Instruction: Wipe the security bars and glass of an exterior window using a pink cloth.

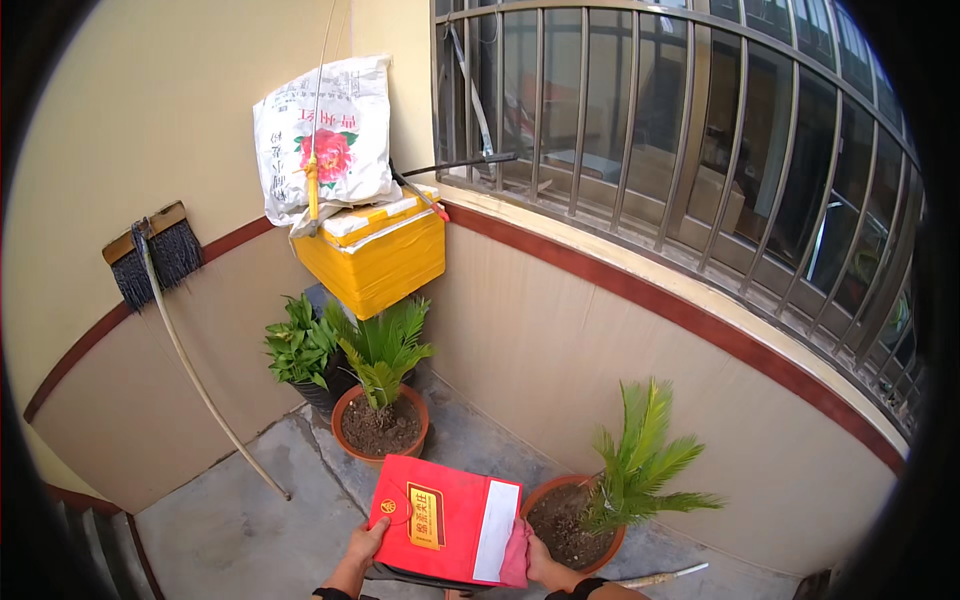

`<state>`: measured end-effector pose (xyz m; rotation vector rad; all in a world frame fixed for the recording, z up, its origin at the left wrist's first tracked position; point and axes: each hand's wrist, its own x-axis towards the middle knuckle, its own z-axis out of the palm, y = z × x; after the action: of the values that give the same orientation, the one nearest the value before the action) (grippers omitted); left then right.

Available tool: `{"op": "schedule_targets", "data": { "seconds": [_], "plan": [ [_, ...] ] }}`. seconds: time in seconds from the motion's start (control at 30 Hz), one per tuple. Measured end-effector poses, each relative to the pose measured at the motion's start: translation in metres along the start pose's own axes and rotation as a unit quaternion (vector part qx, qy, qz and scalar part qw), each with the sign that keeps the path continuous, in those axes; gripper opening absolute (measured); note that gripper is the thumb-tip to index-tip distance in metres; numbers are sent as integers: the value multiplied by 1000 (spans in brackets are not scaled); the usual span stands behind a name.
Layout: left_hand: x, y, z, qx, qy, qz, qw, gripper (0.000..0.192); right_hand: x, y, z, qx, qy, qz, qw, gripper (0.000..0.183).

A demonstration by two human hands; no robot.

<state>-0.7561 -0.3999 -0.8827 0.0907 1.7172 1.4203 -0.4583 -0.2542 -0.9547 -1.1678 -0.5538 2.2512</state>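
My left hand (367, 541) grips the left edge of a red paper gift bag (450, 510) that bears gold printing and has a white strip along its right side. At the bag's right end my right hand (536, 556) holds a pink cloth (514, 556) against it. The bag lies flat in front of me, over the floor. Just beyond it stands a cycad in a terracotta-coloured pot (381, 424). A second potted cycad (637, 480) is to the right of my right hand. What the bag contains is hidden.
A yellow taped box (390, 262) with a white printed sack (322, 142) on top stands in the corner, above a leafy plant in a black pot (304, 352). A broom (161, 251) leans bristles-up on the left wall. Metal window bars (637, 120) run along the right wall.
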Motion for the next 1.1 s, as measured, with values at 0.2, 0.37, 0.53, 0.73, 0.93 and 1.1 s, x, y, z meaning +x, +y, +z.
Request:
{"op": "schedule_targets", "data": {
  "seconds": [0.2,0.37,0.53,0.73,0.93,1.1],
  "plan": [
    [110,53,51,74,-49,-41,995,49,42,-57,48,82,74,15,994,41],
    [190,58,82,112,-104,-64,986,51,99,-47,33,112,67,-60,990,43],
    [261,49,109,143,-145,-87,975,48,139,-34,20,154,120,-63,979,44],
    [350,23,139,169,-242,-88,951,39,188,-27,21,187,233,-75,951,45],
    [395,7,173,163,-287,-86,940,39,223,-14,-2,216,290,-102,927,41],
    [425,-22,172,185,-307,-65,931,38,233,-20,5,233,294,-106,921,41]
  ]
}}
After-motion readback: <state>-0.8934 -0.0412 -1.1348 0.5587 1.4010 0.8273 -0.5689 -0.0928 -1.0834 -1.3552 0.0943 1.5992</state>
